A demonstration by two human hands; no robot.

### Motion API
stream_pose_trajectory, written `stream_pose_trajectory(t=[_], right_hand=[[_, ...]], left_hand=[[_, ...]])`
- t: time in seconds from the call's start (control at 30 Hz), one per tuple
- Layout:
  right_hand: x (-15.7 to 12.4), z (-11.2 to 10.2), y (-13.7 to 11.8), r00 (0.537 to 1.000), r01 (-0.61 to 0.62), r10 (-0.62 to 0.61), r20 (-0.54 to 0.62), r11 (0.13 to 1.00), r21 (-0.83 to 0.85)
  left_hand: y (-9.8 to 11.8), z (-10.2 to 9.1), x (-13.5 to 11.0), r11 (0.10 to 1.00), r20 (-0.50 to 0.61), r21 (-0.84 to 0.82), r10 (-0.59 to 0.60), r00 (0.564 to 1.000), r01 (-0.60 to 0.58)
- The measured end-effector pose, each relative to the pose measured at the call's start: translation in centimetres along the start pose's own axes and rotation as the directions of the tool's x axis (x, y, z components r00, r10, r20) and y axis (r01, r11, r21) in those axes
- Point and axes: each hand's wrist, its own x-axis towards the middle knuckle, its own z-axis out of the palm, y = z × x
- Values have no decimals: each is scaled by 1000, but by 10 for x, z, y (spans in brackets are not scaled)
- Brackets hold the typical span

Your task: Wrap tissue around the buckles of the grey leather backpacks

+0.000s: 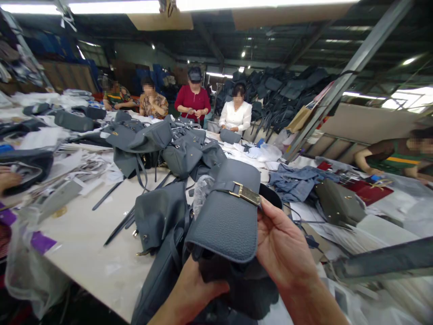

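Observation:
A blue-grey leather handbag (226,228) is held up in front of me, its flap facing the camera. Across the flap runs a strap with a gold buckle (244,192). My right hand (282,241) grips the bag's right side, thumb near the end of the strap. From below, my left hand (199,289) is closed around the bag's dark lower part; some of its fingers are hidden behind it. Crumpled clear plastic (202,194) shows at the bag's left edge. Another grey bag (158,214) lies on the table just left of it.
Several grey bags (182,153) are heaped farther up the white table (98,257). An olive bag (340,203) and blue-grey cloth (294,180) lie at right, near a slanted metal post (345,85). Co-workers sit or stand around; one person's hand (9,178) is at far left.

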Motion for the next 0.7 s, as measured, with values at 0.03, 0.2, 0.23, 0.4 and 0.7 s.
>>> stream_pose_trajectory(t=[0.03, 0.2, 0.23, 0.4, 0.7], right_hand=[[0, 2, -1, 1000, 27, -27, 8, 1000, -12], [3, -39, -1, 992, 75, -89, -86, 986, -148], [2, -53, -1, 992, 71, -91, -92, 976, -204], [-13, -89, 5, 991, 131, -89, 98, 537, -833], [30, -105, -7, 976, 154, -172, 132, 121, -981]], left_hand=[[5, 1, 9, 1000, -92, -7, 20, 996, -21], [0, -27, 38, 998, -255, -40, -60, 965, 51], [-2, -33, 39, 996, -233, -54, -87, 969, 76], [1, -39, 29, 984, -57, -33, -179, 982, 178], [-16, -62, 24, 986, -56, 18, -167, 984, 169]])
